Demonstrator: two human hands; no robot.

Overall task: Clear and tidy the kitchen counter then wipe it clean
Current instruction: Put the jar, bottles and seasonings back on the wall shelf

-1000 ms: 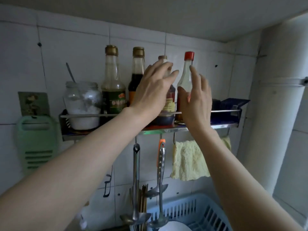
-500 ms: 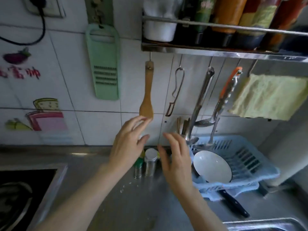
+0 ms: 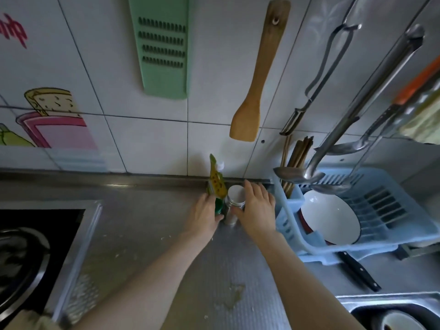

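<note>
1. Stainless steel forms the counter (image 3: pixel 133 234), which fills the lower half of the frame; crumbs and a wet smear (image 3: pixel 234 295) are scattered on it toward the bottom centre.
2. A blue dish rack (image 3: pixel 381 210) is seen at the right, with a white bowl (image 3: pixel 331 217) stood in it and chopsticks (image 3: pixel 298 152) at its left end.
3. A green grater (image 3: pixel 164 46) and a wooden spatula (image 3: pixel 258 77) are hung on the tiled wall above.
4. The left hand (image 3: pixel 203 216) is wrapped round a green-and-yellow packet (image 3: pixel 216 186), held upright at centre frame against the back edge.
5. The right hand (image 3: pixel 257 210) is curled round a small metal jar (image 3: pixel 234 203) with a white lid, just beside the packet.
</note>
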